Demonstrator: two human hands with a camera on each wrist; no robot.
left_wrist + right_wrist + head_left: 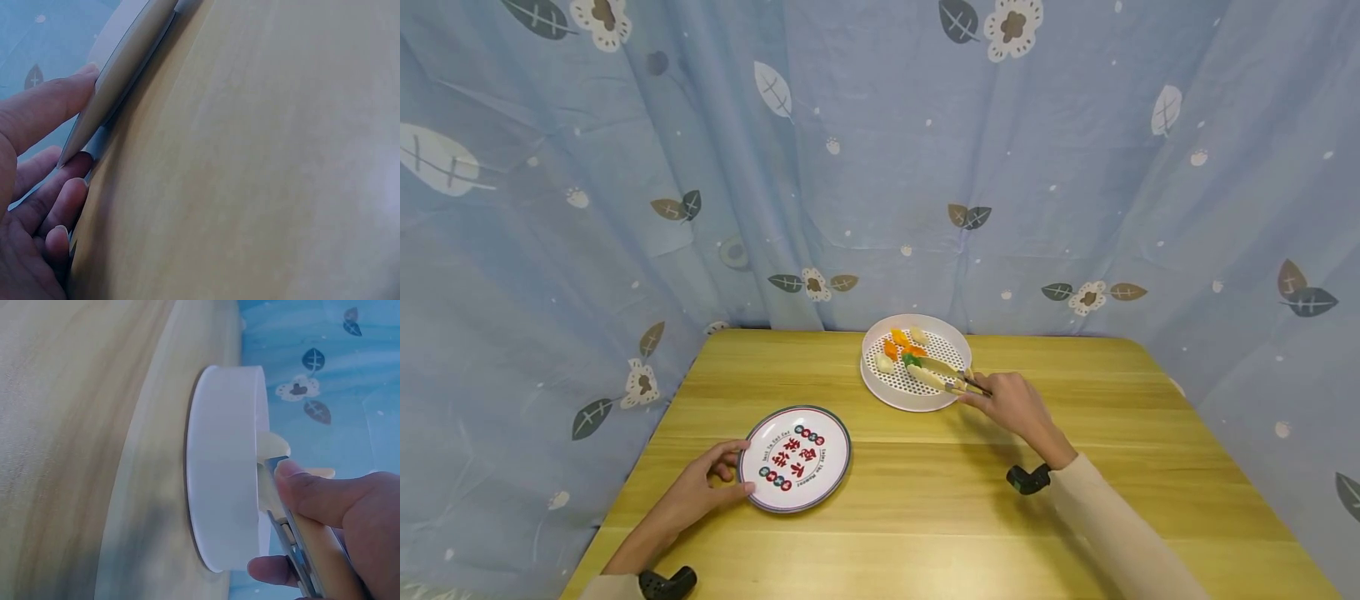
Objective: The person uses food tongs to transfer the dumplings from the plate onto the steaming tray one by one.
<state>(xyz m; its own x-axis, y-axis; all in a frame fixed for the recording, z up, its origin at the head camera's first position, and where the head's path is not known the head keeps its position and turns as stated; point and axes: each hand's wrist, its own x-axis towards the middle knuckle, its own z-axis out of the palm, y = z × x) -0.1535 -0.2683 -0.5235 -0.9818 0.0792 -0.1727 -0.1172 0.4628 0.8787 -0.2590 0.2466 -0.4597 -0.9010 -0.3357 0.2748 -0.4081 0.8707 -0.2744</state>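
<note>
My left hand (706, 481) holds the left rim of a round white plate (831, 454) with red lettering and a dark edge. In the left wrist view the thumb lies on the plate's (128, 69) upper side, and fingers curl at its underside. My right hand (1017, 408) grips food tongs (934, 372) with cream-coloured ends, which reach into a round white steamer basket (917, 403). At the tongs' tips is a green dumpling-shaped piece (911, 360); whether they pinch it I cannot tell. Orange pieces (891, 349) and whitish pieces (884, 363) lie on the perforated bottom.
Both plate and basket are on a wooden table (925, 517), the basket near its back edge (1037, 337). A blue patterned curtain (880, 167) hangs right behind the table and along its sides. Each wrist wears a black device (1028, 479).
</note>
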